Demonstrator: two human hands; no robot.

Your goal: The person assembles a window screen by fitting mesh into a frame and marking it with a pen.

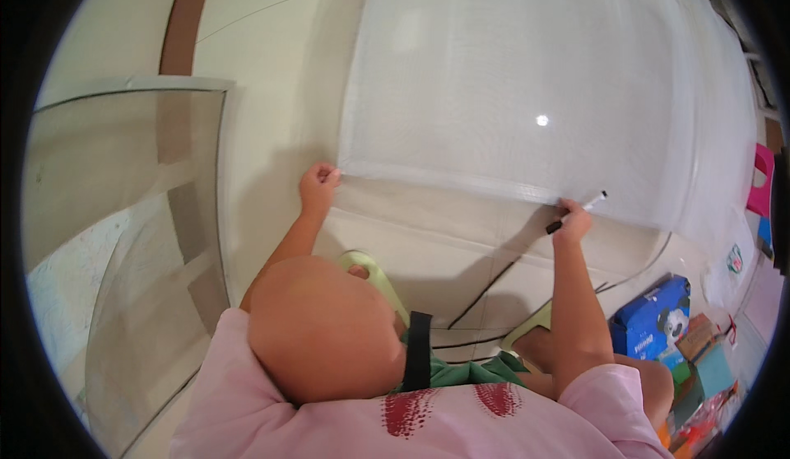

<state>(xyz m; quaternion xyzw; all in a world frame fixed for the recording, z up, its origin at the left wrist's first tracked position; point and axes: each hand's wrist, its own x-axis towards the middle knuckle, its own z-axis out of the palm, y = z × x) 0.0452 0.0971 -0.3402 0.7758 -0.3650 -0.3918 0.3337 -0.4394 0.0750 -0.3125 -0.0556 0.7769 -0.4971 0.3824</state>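
A large white sheer sheet [494,88] with a hemmed near edge spreads over the pale tiled floor in front of me. My left hand [319,187] is closed at its near left corner, thumb and fingers pinched on the edge. Farther right along the same hem is my right hand [575,223], closed around a white marker [594,201] with black ends. The marker slants up to the right across the sheet. The right fingertips touch the hem, but I cannot tell whether they also grip the fabric.
A framed mesh screen [224,154] stands at the left. At the lower right are a blue box [654,317], a cardboard piece [698,335] and other clutter. A dark cord [481,294] lies on the floor near my green slippers [383,282]. A pink plastic item [762,181] is at the far right.
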